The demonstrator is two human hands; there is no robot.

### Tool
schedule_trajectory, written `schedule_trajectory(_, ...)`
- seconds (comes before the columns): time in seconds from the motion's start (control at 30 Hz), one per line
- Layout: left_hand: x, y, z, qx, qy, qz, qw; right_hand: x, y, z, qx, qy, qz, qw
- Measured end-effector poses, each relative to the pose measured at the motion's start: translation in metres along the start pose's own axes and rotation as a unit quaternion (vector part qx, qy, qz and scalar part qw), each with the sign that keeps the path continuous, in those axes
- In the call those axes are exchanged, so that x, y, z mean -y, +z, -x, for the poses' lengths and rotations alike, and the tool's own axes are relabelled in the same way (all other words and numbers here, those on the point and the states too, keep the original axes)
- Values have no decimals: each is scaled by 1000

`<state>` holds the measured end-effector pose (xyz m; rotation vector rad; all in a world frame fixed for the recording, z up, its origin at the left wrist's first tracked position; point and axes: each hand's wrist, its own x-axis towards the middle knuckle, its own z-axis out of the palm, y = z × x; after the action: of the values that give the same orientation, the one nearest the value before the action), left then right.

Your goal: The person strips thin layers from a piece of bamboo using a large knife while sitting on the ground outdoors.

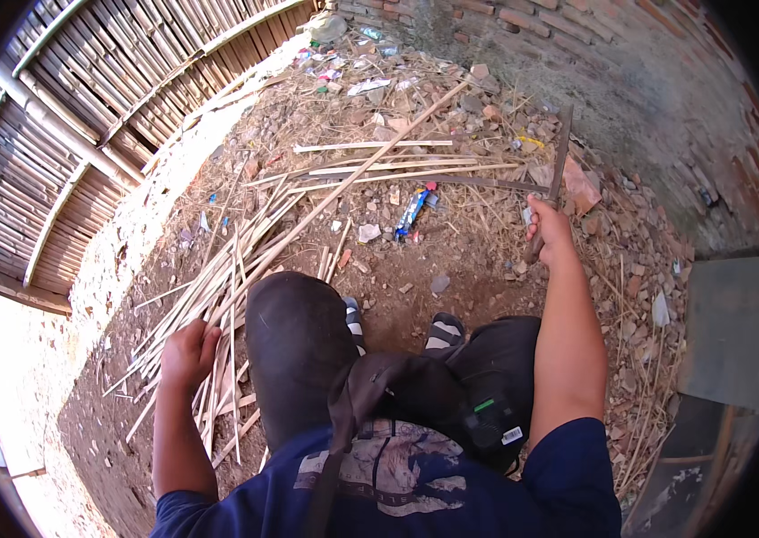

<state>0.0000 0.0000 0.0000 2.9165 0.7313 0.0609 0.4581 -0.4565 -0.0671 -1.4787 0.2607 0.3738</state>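
Observation:
In my right hand, off to the right, is a machete by its handle, fingers wrapped round it. The machete's long dark blade points away from me toward the brick wall. On the left, my left hand is closed at the near end of a long bamboo strip. That strip runs slantwise up to the far right, over other strips. Beneath and beside the left hand lies a loose pile of pale split bamboo strips. Several more strips lie crosswise farther out.
A worn brick wall stands at the far right, and a bamboo slat wall at the left. Rubble, dry straw and litter cover the ground, including a blue wrapper. A grey panel leans at right. My knees and sandalled feet are in the middle.

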Motion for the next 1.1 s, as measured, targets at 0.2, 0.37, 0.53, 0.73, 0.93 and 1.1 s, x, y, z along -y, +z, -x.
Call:
schedule_trajectory(0.2, -37, -60, -169, -101, 83, -136, 982, 6, -7, -8, -10, 57, -17, 998)
schedule_trajectory(0.37, -86, -99, -265, -174, 107, -79, 976, 1, -24, -6, -17, 47, -21, 999)
schedule_trajectory(0.53, -73, -27, -222, -169, 151, 81, 971, 6, -37, -4, -63, 21, -47, 997)
schedule_trajectory(0.73, 74, 158, -64, 78, -215, 164, 960, -10, -40, -18, -76, 57, 4, 995)
schedule_trajectory(0.93, 106, 261, 69, 121, -395, 139, 900, -10, -33, -21, -63, 62, 44, 995)
schedule_trajectory(1.1, 109, 308, 83, 256, -403, 197, 856, 5, -21, -7, -103, 34, 100, 989)
